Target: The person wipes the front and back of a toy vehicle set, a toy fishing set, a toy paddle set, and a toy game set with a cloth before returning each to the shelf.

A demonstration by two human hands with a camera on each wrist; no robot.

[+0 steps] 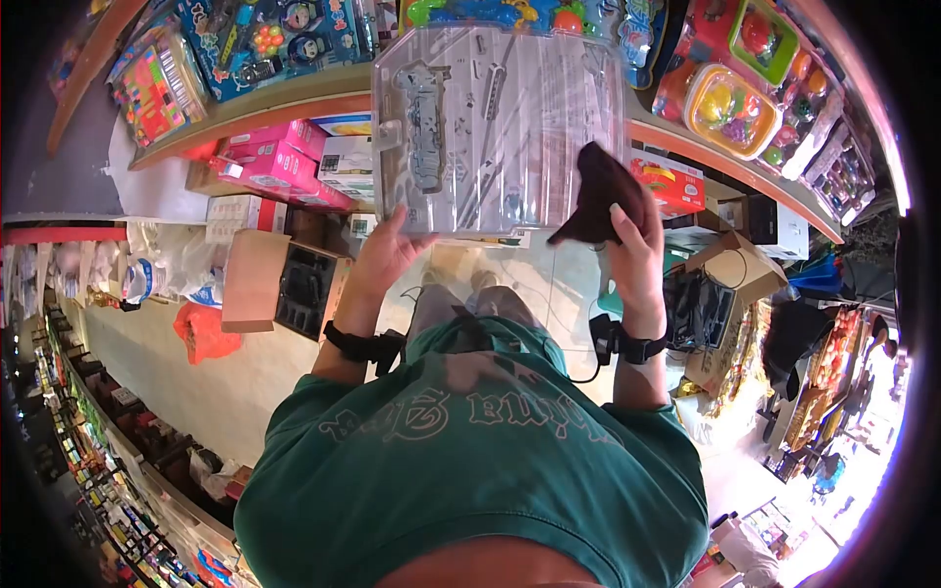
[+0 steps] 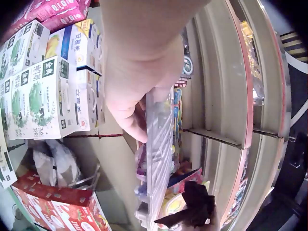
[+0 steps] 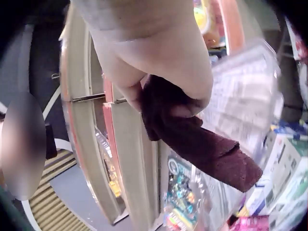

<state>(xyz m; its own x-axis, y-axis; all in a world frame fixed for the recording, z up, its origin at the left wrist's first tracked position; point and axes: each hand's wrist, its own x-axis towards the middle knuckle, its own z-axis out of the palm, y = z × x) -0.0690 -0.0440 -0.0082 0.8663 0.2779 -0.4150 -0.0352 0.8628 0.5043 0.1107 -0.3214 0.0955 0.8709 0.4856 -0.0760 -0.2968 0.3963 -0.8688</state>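
Note:
A large clear plastic blister pack (image 1: 529, 118), with a grey printed card and a long moulded shape inside, is held up in front of the shelf. My left hand (image 1: 390, 257) grips its near left corner. In the left wrist view the thumb and fingers lie on both sides of the thin pack (image 2: 159, 144), seen edge-on. My right hand (image 1: 637, 257) holds a dark brown cloth (image 1: 610, 201) over the pack's near right corner. Seen from the right wrist, the cloth (image 3: 211, 156) is bunched in the fingers, its free end hanging over the pack (image 3: 240, 91).
Shelves with an orange edge (image 1: 265, 103) carry packaged toys, among them a yellow-rimmed toy tub (image 1: 733, 111). Pink boxes (image 1: 279, 162) and white boxes (image 2: 45, 98) sit lower down. Opened cartons (image 1: 257, 279) stand on the floor at both sides, with a red bag (image 1: 207, 333) at left.

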